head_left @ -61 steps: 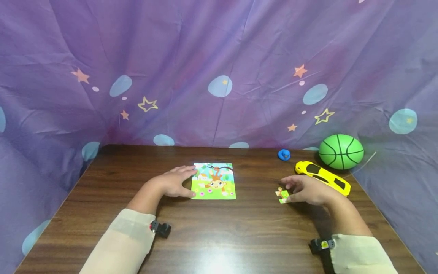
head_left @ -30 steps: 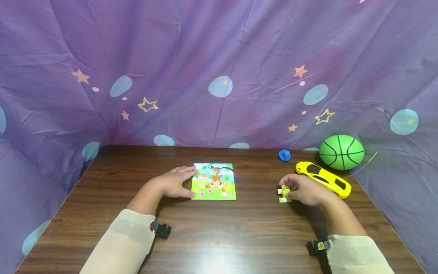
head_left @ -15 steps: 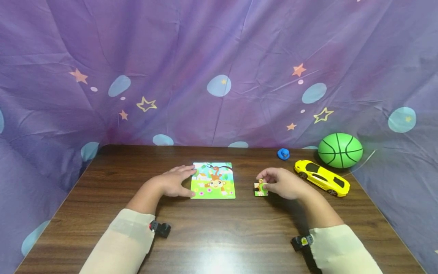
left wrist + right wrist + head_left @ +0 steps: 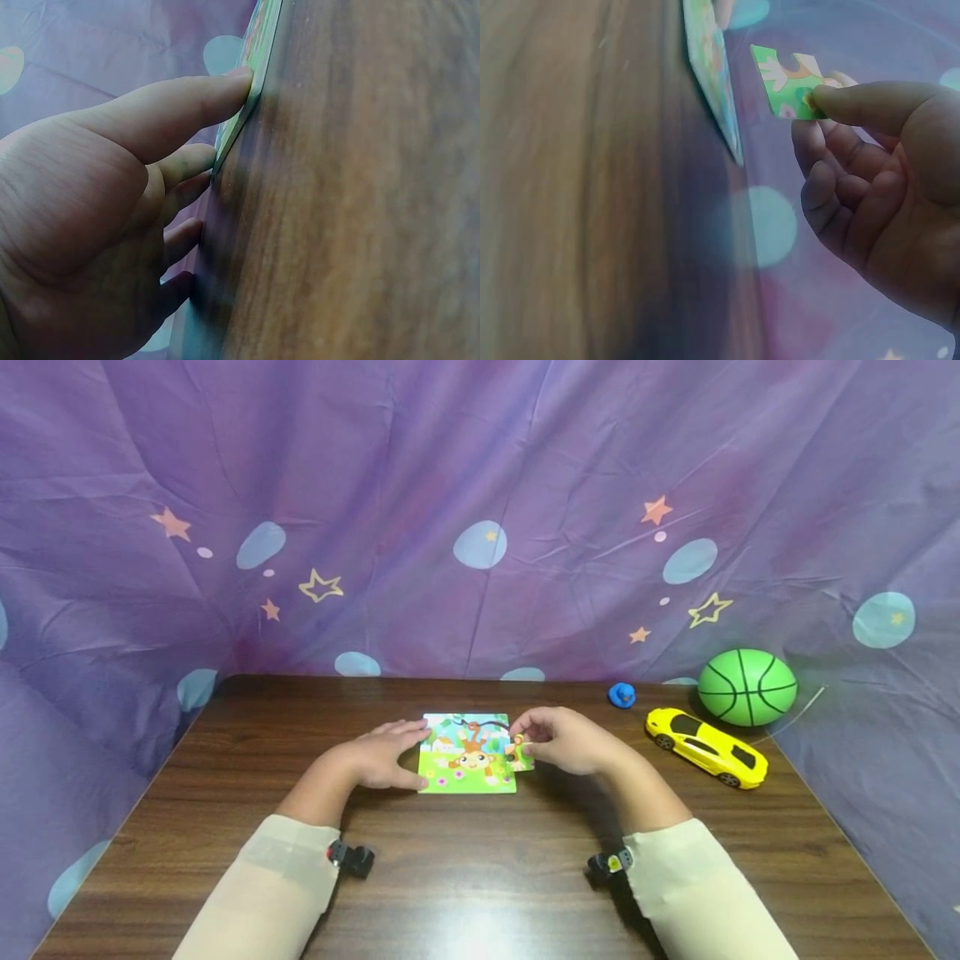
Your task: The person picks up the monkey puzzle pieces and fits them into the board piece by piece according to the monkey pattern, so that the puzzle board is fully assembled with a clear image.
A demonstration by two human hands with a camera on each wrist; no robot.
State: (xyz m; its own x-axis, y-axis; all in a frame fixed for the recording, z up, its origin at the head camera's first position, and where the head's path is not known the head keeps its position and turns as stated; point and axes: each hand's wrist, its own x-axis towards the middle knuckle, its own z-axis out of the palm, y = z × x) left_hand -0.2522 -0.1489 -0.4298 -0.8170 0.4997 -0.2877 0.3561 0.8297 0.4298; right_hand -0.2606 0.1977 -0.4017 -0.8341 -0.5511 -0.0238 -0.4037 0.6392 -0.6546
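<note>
A square jigsaw puzzle (image 4: 468,768) with a hanging monkey picture lies flat on the table. My left hand (image 4: 382,758) rests at its left side. In the left wrist view the thumb (image 4: 202,101) lies on the puzzle's edge, and the index fingertip touches the corner. Between thumb and index finger, my right hand (image 4: 573,742) pinches a small green and orange puzzle piece (image 4: 791,86). That piece is raised off the table in the right wrist view. From the head it appears over the puzzle's right edge, and the fingers partly hide it.
Right of the right hand, a yellow toy car (image 4: 707,749) stands on the brown wooden table (image 4: 420,877). Behind it are a green ball (image 4: 747,687) with black lines and a small blue rubber duck (image 4: 622,695). A purple patterned curtain (image 4: 405,527) hangs along the back.
My right hand has taken the puzzle piece from near the yellow car leftward to the puzzle's right edge. The left hand and the puzzle have stayed in place.
</note>
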